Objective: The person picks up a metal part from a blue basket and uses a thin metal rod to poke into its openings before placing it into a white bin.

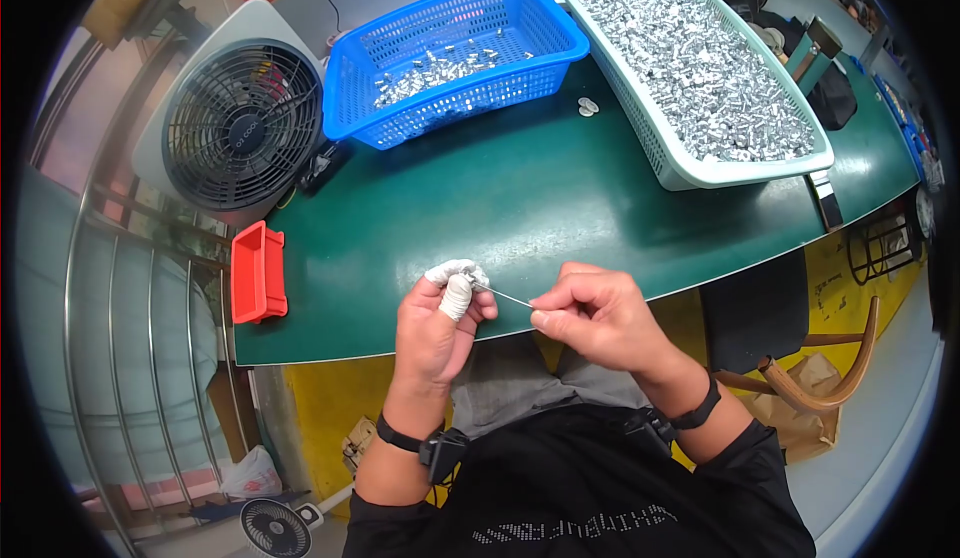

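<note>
My left hand (438, 323), with white wrapping on its thumb and forefinger, is closed in a pinch above the near edge of the green table. A small silvery metal part (480, 279) shows at its fingertips, partly hidden by them. Between the thumb and fingers of my right hand (600, 313) is a thin metal rod (508, 296), slanting up and left until its far end meets the part. Whether the rod's tip goes into the part or only touches it, I cannot tell.
A blue basket (455, 88) at the back holds some small metal parts. At the right, a pale green basket (650, 123) is heaped with them. Two or so loose pieces (588, 107) lie between. A box fan (243, 123) and a red bin (258, 273) line the left.
</note>
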A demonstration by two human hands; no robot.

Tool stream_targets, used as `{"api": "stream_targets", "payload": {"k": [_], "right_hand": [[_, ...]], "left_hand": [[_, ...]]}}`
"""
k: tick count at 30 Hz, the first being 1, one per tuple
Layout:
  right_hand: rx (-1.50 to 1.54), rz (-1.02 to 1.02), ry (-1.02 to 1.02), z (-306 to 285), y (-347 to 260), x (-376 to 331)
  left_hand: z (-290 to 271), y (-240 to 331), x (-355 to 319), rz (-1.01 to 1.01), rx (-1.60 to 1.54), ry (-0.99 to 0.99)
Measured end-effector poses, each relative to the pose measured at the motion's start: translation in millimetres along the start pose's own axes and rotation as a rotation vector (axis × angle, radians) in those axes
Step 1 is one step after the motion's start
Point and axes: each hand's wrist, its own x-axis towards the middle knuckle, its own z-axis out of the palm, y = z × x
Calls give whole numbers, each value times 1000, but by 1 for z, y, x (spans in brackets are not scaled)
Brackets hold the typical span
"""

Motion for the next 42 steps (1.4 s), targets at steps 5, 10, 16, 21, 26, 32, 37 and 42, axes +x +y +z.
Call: {"api": "stream_targets", "payload": {"k": [5,10,16,21,26,32,37,42], "right_hand": [[72,69,-13,-1,12,5],[-154,-61,44,6,7,4],[-240,-116,150,-15,15,5],[-292,-118,160,-17,17,2],[-273,-118,151,-18,15,2],[-189,-106,144,-14,11,-4],[-175,-101,91,-3,1,-11],[-158,-96,67,5,-4,-11]], "left_hand": [[2,2,-5,149,237,-11],[-3,8,1,211,323,90],[-25,29,17,419,823,167],[-25,34,16,608,1365,37],[-28,35,14,666,1225,-10],[-20,26,1,134,310,61],[-19,7,-9,-12,-35,-54],[-16,3,-11,-5,-32,-65]]}}
